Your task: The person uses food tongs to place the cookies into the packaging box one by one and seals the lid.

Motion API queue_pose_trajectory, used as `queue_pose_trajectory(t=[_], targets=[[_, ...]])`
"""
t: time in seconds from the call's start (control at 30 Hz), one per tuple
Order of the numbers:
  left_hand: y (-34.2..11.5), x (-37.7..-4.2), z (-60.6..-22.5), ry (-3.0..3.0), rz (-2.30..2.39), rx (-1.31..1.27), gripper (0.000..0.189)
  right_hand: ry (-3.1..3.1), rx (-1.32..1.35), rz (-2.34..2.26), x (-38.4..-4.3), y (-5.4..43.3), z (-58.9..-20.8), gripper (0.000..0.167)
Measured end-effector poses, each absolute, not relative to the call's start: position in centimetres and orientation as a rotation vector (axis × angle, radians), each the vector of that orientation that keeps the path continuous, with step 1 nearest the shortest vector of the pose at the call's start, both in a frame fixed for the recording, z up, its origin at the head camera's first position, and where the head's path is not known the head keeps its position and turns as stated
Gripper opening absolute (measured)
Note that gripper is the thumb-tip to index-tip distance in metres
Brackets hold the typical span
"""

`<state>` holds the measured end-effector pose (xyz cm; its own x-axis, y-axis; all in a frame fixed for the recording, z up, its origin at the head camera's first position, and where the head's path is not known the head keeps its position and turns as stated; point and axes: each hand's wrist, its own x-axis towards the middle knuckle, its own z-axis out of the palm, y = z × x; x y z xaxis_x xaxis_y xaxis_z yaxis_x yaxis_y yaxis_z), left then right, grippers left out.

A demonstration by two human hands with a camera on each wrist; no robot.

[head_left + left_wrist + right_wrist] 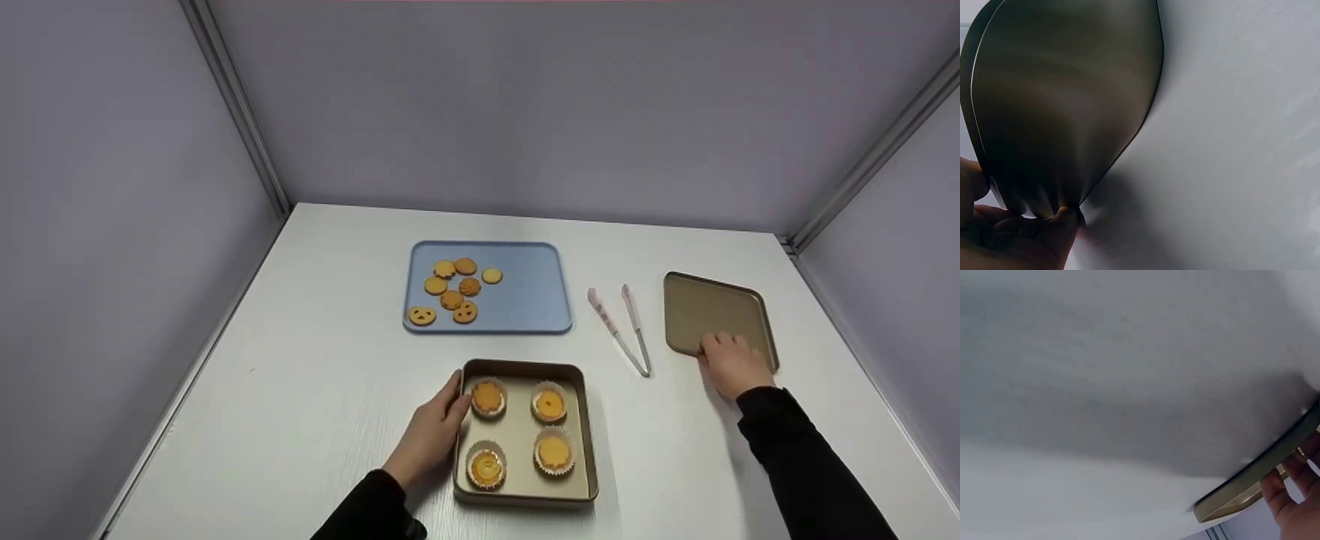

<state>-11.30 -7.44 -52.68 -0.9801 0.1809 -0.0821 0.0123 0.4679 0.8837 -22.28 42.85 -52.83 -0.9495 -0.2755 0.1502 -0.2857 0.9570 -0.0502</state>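
Note:
A rectangular gold baking tin (517,491) stands at the front middle of the table, with several round pastries in paper cups, such as the one (550,405) at its upper right, set apart on its floor. My left hand (431,431) grips the tin's left wall, thumb at the rim; in the left wrist view fingers (1064,225) press the outer side. To the right lies a matching shallow gold lid (709,304). My right hand (735,365) holds its near edge, fingertips (1275,489) hooked over the rim in the right wrist view. The right thumb is mostly hidden.
A blue tray (525,289) behind the tin bears several cookies (451,300), mostly on its left half. Tongs (634,349) with pale pink handles lie spread between tray and lid. Grey panels (510,112) enclose the white table (322,300) at the back and sides.

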Motion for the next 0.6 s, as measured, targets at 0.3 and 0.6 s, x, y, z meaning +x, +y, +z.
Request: queue_pose_trajectory(t=[0.3, 0.6], targets=[[-7.4, -11.3, -52.6, 2.56, 1.537, 0.17, 0.061, -2.908, 0.599, -0.021, -21.8, 42.8, -52.8, 0.025], [-7.3, -11.2, -52.5, 2.572, 1.536, 0.193, 0.06, -2.829, 0.682, -0.015, -22.3, 42.6, -51.7, 0.03]])
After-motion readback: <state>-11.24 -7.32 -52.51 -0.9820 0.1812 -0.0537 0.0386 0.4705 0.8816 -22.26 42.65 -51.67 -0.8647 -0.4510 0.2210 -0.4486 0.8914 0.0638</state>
